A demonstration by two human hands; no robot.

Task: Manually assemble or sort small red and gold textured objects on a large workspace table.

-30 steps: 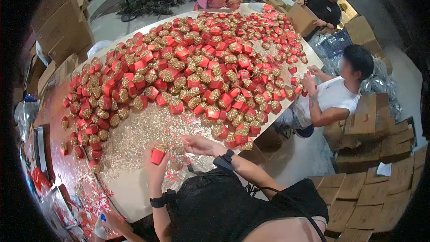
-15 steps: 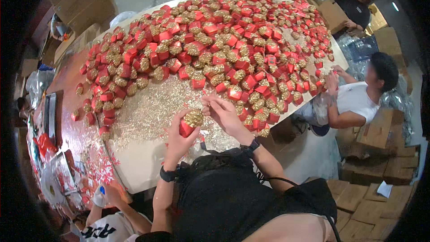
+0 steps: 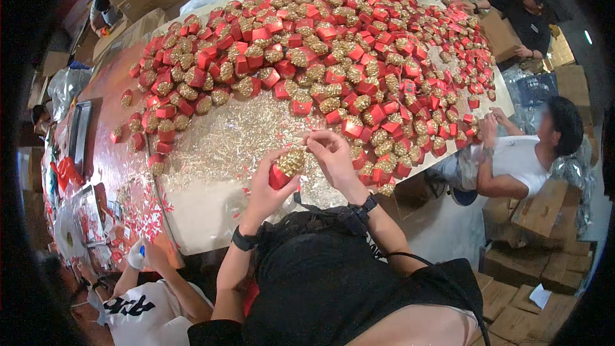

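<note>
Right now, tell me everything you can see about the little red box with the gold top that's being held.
The small red box looks like folded card, with a glittery gold pinecone-like top. It is tilted, the gold end pointing up and right, held above the pale, glitter-strewn table. The left hand grips its red body from below; the right hand has its fingertips by the gold top. Many similar boxes cover the table beyond it.

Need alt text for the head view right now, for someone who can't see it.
The left hand holds a small red box with a gold glitter top above the table while the right hand pinches at its top. Behind lies a big pile of identical boxes; other people work around the table.
</note>
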